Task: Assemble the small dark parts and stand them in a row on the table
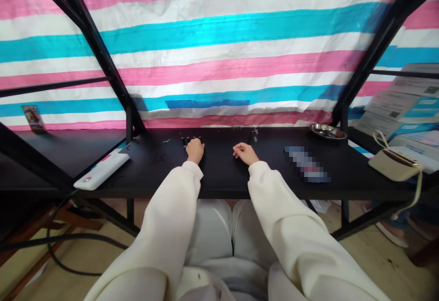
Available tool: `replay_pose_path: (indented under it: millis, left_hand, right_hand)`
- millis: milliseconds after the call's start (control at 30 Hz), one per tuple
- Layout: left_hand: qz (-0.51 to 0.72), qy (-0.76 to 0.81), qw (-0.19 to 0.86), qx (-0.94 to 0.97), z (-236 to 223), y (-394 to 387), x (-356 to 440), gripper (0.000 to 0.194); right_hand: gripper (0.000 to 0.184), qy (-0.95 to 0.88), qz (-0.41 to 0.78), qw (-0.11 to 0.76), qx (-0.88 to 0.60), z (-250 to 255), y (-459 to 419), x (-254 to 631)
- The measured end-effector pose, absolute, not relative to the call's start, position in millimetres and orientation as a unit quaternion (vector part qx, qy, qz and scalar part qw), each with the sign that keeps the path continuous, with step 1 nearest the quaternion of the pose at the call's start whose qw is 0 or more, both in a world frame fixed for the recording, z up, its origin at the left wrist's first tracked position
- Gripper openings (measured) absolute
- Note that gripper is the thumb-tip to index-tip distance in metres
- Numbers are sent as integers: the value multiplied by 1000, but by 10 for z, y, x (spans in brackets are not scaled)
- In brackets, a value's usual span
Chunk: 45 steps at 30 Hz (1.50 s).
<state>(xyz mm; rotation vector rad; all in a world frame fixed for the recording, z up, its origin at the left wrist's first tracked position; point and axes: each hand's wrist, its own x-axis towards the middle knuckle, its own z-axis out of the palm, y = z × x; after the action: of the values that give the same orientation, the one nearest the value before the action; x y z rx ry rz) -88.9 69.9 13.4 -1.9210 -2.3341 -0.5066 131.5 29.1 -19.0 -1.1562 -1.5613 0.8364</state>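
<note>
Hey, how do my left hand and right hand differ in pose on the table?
The left hand points mostly straight ahead, while the right hand angles inward toward it. The left hand shows its back, fingers mostly hidden; the right hand shows its bent fingers from the side. The left hand is right by small dark pieces; the right hand sits apart from them. Both are bare below white cuffs.

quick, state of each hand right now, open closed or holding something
Left hand: beside small dark pieces, fingers mostly hidden; grip cannot be told.
Right hand: fingers curled inward; cannot tell whether it holds anything.
</note>
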Motion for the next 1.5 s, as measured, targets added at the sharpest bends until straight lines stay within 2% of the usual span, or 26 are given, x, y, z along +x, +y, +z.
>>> replay_pose_path:
  millis: [233, 400, 533, 800, 1000, 1133, 1267, 1400, 1500]
  left_hand:
    - [-187, -730, 27, -657, 122, 509, -722, 29]
    - [-279, -637, -80, -714, 14, 354, -533, 39]
    - [-328, -572, -130, -740, -70, 323, -502, 43]
    - [-350, -566, -143, -733, -110, 338, -528, 42]
    - [-353, -565, -144, -732, -114, 322, -522, 41]
    - [-351, -563, -139, -735, -106, 319, -520, 41]
    - [-351, -563, -143, -734, -100, 315, -520, 41]
    - [-353, -560, -147, -735, -98, 312, -521, 41]
    - [-355, -560, -143, -735, -92, 306, -523, 40]
  right_hand:
    - [9, -608, 192, 462, -617, -195, 309, 1382]
    - [12, -521, 110, 417, -737, -183, 339, 1515]
    - [15, -499, 79, 371, -779, -195, 415, 1677]
    - [29, -490, 37, 312, -813, -212, 656, 1842]
    - [30, -498, 33, 290, -817, -196, 754, 1850]
    - [24, -506, 35, 301, -808, -198, 760, 1867]
    - [17, -508, 55, 348, -786, -228, 728, 1888]
    - [15, -596, -13, 423, -683, -263, 690, 1850]
    - [12, -658, -44, 423, -621, -282, 693, 1804]
